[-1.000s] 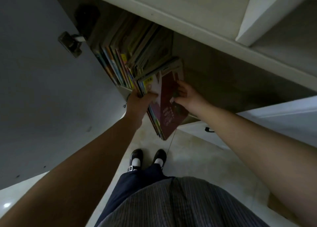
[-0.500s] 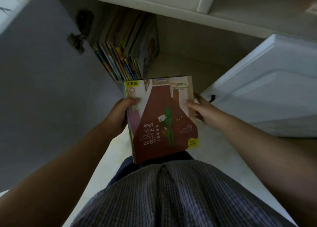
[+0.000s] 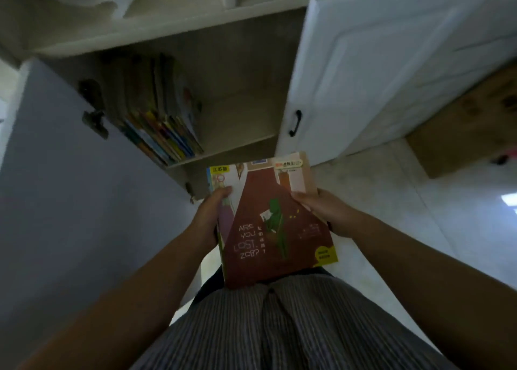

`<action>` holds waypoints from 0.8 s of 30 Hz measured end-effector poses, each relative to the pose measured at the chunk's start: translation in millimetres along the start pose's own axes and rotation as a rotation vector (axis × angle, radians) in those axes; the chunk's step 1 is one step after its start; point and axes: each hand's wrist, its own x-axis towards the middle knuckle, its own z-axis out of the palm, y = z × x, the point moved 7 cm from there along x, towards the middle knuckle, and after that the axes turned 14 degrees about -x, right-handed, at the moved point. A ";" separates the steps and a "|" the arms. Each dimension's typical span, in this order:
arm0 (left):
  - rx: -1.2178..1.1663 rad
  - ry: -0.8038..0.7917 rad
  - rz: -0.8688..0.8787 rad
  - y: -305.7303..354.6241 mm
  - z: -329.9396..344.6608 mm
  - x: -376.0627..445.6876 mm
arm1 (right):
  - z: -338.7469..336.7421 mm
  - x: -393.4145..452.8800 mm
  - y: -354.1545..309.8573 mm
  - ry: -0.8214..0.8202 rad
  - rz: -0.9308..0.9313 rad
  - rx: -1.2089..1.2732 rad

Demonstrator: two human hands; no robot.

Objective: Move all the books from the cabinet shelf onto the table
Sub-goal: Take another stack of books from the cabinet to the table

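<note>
Far left, the grey cabinet door (image 3: 70,202) stands swung open; just right of it the remaining books (image 3: 159,118) stand packed on edge at the left end of the cabinet shelf (image 3: 237,143), leaning slightly, with the right part of the shelf bare. Left hand (image 3: 208,216) grips the left edge of the held stack (image 3: 277,221), thumb over the top cover, fingers beneath and hidden. The stack, several thin books under a dark red cover, sits clear of the shelf, in front of the torso and over the floor. Right hand (image 3: 324,213) clamps the right edge likewise. White door (image 3: 377,70) open at right. Bench not in view. Judgement: carry step. Keep the stack level and squeezed from both edges, since glossy thin books likely slide; turn clear of both doors; lower flat onto the bench, then return for the rest.
</note>
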 end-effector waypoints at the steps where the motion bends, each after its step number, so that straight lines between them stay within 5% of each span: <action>1: 0.037 -0.018 -0.016 -6.5 4.7 -0.6 | -2.5 -10.3 12.6 0.019 0.010 0.044; 11: 0.433 -0.305 -0.282 -130.1 108.9 -30.4 | -39.5 -137.6 168.9 0.370 0.110 0.453; 24: 1.118 -0.710 -0.563 -412.6 176.2 -185.3 | 24.1 -367.5 438.9 0.835 0.246 1.021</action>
